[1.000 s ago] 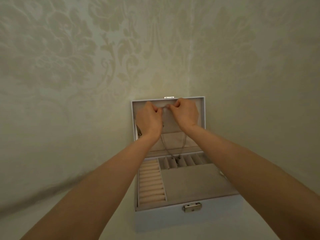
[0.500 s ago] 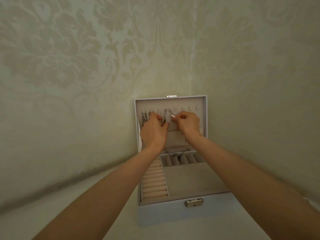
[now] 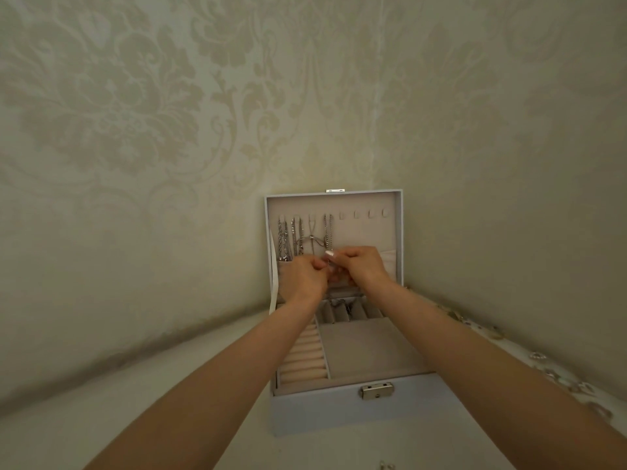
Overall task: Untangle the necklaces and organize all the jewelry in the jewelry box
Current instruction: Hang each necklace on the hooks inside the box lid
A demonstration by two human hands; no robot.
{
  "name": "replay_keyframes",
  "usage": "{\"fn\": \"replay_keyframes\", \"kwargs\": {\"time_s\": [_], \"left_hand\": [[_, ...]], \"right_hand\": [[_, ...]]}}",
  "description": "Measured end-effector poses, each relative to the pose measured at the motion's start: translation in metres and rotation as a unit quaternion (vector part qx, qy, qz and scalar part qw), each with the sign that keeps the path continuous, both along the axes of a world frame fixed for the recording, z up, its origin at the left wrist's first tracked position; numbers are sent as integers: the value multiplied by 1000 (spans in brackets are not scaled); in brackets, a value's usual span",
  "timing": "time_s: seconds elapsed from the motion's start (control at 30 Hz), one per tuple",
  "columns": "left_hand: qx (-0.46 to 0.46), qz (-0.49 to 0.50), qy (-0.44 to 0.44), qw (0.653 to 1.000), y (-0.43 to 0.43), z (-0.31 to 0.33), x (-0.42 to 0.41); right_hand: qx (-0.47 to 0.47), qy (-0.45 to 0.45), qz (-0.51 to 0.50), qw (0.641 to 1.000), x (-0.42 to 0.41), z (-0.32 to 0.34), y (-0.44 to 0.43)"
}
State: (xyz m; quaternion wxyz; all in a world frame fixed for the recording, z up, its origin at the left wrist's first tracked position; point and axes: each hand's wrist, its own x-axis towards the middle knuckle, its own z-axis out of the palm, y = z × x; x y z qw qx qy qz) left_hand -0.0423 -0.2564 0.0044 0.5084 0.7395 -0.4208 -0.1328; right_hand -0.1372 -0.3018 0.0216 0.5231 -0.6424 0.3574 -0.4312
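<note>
A white jewelry box [image 3: 319, 410] stands open on the table with its lid [image 3: 399, 239] upright against the wall. Several silver necklaces [image 3: 288, 239] hang from hooks on the left half of the lid. The fourth one, a thin chain [image 3: 328, 232], runs down into my hands. My left hand [image 3: 305, 274] and my right hand [image 3: 359, 268] are close together in front of the lid's lower pocket, both with curled fingers pinching that chain's lower end. A small piece of chain lies in the rear slots [image 3: 339, 305] of the tray.
Empty hooks [image 3: 363, 214] fill the lid's right half. Beige ring rolls [image 3: 302, 354] and a flat compartment [image 3: 369, 347] fill the tray. Loose jewelry [image 3: 556, 371] lies along the table's right edge. A small item [image 3: 386, 465] sits near the bottom edge. Patterned walls close the corner.
Both hands have dropped from the hooks at the top of the lid to its lower pocket. The hanging necklaces, hidden before, now show above my hands.
</note>
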Motion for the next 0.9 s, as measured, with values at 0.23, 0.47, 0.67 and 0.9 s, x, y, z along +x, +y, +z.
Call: {"fn": "replay_keyframes", "kwargs": {"time_s": [0.23, 0.47, 0.67, 0.9], "left_hand": [[16, 36, -162, 986, 19, 5, -10], [-108, -111, -404, 901, 14, 0, -7], [-55, -134, -418, 897, 15, -12, -1], [-48, -107, -429, 896, 11, -10, -3]], "right_hand": [[-22, 41, 7, 999, 2, -5, -2], [5, 71, 31, 997, -4, -9, 4], [3, 78, 50, 996, -22, -12, 6], [-66, 2, -5, 998, -33, 0, 6]]}}
